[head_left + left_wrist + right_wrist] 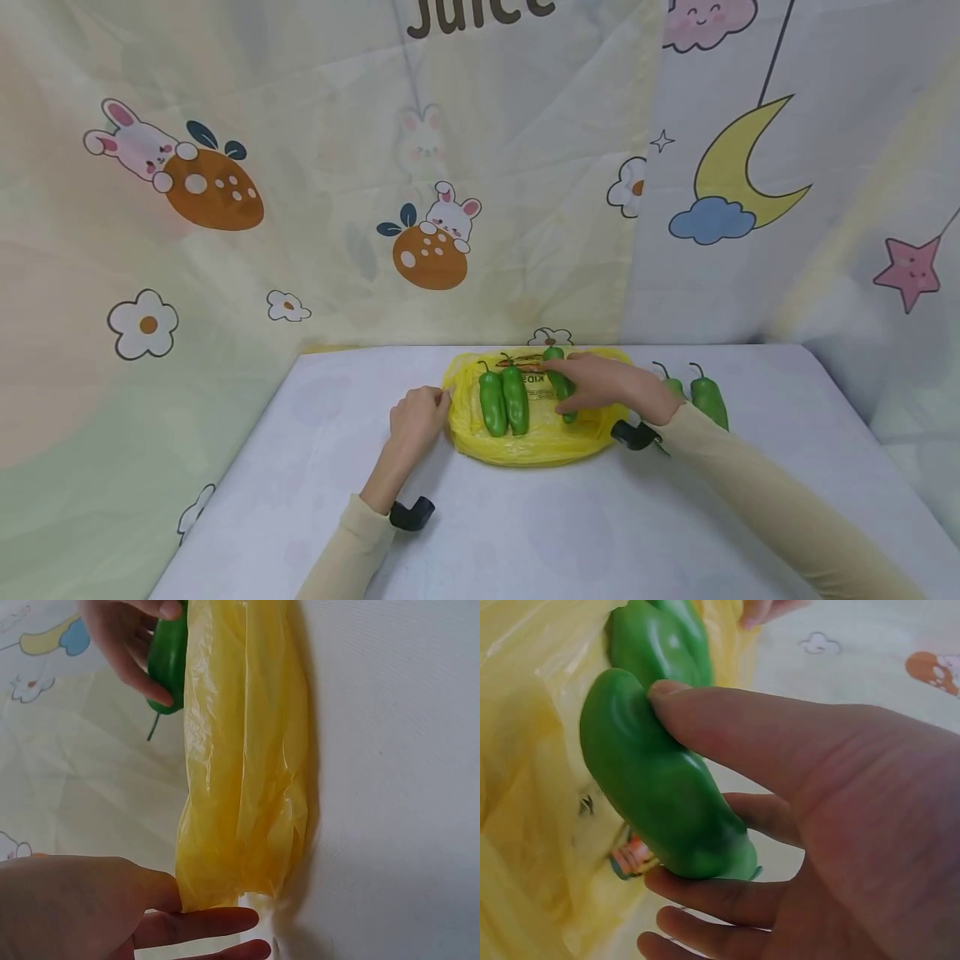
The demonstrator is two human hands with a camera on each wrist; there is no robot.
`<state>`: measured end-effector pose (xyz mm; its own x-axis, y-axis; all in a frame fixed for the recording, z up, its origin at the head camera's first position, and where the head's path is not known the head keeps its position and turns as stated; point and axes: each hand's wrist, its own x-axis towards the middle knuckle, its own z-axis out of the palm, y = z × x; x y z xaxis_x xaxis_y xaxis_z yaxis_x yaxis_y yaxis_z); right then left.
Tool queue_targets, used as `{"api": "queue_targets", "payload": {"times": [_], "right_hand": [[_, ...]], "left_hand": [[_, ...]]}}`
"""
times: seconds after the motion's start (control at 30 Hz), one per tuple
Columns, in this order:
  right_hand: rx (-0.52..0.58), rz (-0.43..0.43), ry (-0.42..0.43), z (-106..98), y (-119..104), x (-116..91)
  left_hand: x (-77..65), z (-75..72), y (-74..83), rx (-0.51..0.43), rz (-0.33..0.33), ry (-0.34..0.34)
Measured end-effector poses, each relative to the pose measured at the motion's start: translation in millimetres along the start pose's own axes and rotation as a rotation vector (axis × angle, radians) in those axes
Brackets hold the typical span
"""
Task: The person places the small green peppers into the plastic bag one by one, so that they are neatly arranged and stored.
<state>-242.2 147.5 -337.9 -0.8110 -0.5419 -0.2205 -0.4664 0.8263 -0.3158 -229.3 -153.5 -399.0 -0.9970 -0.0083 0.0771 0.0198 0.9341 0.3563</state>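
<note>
A yellow plastic bag with print on it lies spread on the table. Two green peppers lie side by side on its left half, stems pointing away. My right hand holds another green pepper over the bag's right half, thumb on one side and fingers on the other. At the bag's left edge my left hand pinches the plastic between thumb and fingers, as the left wrist view shows up close.
Two more green peppers lie on the white table to the right of the bag, one partly hidden behind my right wrist. A printed cloth backdrop hangs behind the table's far edge.
</note>
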Motion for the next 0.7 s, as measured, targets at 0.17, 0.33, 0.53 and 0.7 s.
{"api": "queue_targets", "payload": {"times": [0.17, 0.33, 0.53, 0.7], "right_hand": [[0.037, -0.011, -0.027, 10, 0, 14], [0.077, -0.006, -0.039, 19, -4, 21], [0.11, 0.023, -0.024, 25, -6, 28], [0.116, 0.037, -0.02, 30, -9, 32]], "left_hand": [[-0.1, 0.0, 1.3, -0.003, 0.013, 0.002], [-0.4, -0.9, 3.2, -0.004, 0.013, 0.001], [0.5, -0.7, 3.4, -0.006, 0.02, 0.004], [-0.3, -0.2, 3.3, 0.006, 0.023, 0.008]]}}
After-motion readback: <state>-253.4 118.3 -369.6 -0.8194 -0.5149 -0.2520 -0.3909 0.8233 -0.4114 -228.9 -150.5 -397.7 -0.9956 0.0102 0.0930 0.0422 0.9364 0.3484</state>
